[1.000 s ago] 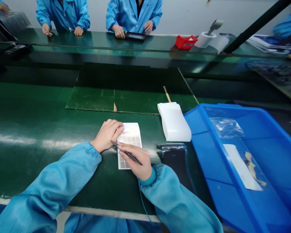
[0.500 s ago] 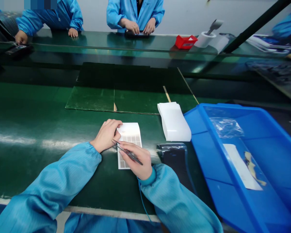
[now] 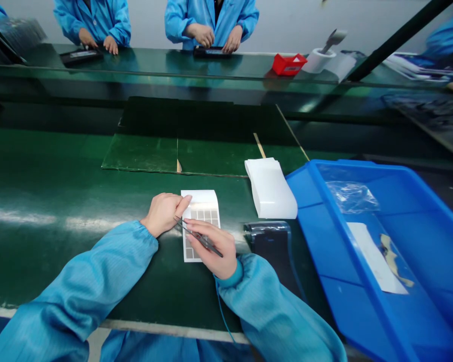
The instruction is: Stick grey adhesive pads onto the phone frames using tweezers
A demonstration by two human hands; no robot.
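Note:
A white sticker sheet with a grid of grey squares lies on the green table in front of me. My left hand is curled, its fingertips pressing the sheet's left edge. My right hand rests on the sheet's lower part and pinches dark tweezers, whose tips point up-left to the sheet's left edge, close to my left fingertips. Both sleeves are light blue.
A white block lies right of the sheet, a dark bagged item below it. A blue bin with paper and plastic fills the right. Two people in blue coats handle dark trays at the far bench; a red box stands there.
My left hand has slid slightly down the sheet's left edge, uncovering more of its top. The tweezers stay at the edge. The people at the far bench moved their hands and trays.

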